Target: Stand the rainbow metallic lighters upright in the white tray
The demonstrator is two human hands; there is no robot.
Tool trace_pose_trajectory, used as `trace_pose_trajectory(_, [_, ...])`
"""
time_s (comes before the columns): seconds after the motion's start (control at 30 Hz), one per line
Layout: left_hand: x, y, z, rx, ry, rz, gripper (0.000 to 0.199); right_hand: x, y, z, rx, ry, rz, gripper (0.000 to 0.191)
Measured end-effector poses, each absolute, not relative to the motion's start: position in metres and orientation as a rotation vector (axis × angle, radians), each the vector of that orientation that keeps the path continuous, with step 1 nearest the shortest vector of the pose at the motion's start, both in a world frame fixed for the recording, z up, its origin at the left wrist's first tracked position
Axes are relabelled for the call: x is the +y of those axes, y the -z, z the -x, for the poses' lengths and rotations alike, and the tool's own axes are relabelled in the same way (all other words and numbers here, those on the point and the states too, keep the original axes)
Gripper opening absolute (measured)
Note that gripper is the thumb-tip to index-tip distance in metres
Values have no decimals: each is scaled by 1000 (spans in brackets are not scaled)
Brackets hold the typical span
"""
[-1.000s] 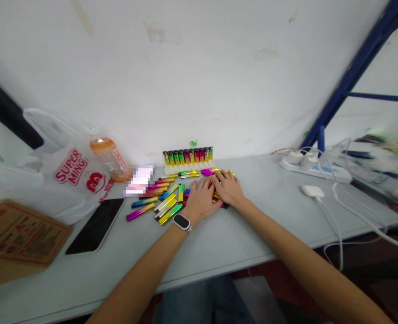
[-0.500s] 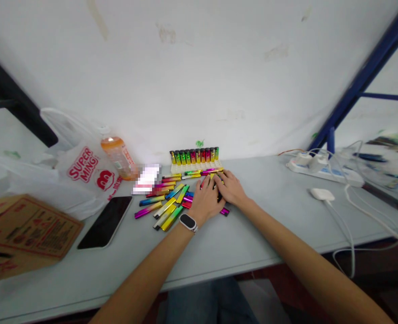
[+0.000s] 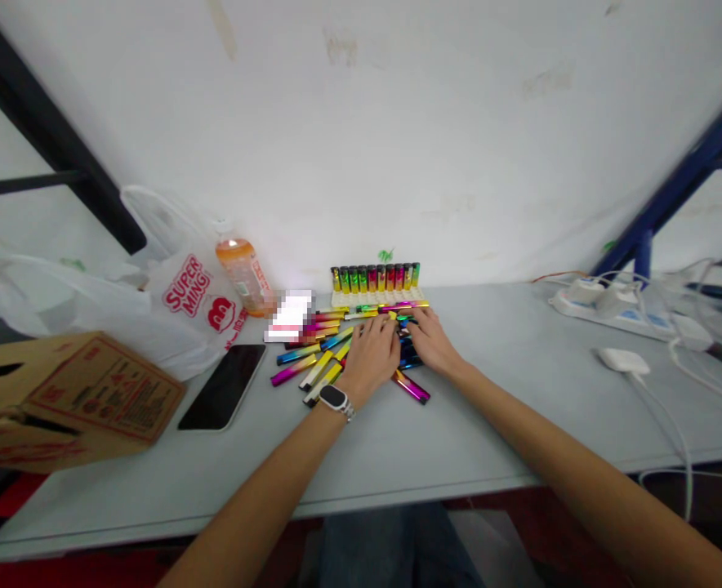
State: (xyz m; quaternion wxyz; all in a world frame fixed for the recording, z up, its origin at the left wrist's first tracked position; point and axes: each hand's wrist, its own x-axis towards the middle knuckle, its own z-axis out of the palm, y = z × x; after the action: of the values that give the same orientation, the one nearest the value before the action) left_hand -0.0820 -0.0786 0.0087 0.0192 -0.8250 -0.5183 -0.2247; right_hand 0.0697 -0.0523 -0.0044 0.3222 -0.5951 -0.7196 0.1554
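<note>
Shiny coloured lighters (image 3: 293,370) lie in a loose pile on the grey table. My left hand (image 3: 373,351), with a watch on its wrist, rests flat over the middle of the pile, fingers spread. My right hand (image 3: 431,341) is at the pile's right side, its fingers apart and touching lighters there. Behind the pile, a white rack (image 3: 376,299) holds an upright row of several lighters (image 3: 372,279). A purple and gold lighter (image 3: 412,387) lies just in front of my hands.
At the left are a cardboard box (image 3: 104,392), a plastic bag (image 3: 177,327), an orange drink bottle (image 3: 244,278) and a black phone (image 3: 223,388). A bright, pixelated item (image 3: 291,317) lies behind the pile. Rightward are a power strip (image 3: 624,314) and a white charger (image 3: 624,360).
My hands have moved apart, with blue lighters now showing between them. The purple and gold lighter in front shows more fully. The camera view has shifted, moving the scene rightward.
</note>
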Motion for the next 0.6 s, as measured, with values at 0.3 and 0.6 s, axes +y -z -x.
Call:
trace_pose_trajectory(0.3, [-64, -15, 117, -1714, 1019, 2515, 23, -44, -29, -59, -2151, -102, 1843, 41])
trace_pose_trajectory(0.6, [-61, -13, 130, -1691, 1170, 2502, 18, -18, -30, -33, -2020, -266, 1976, 38])
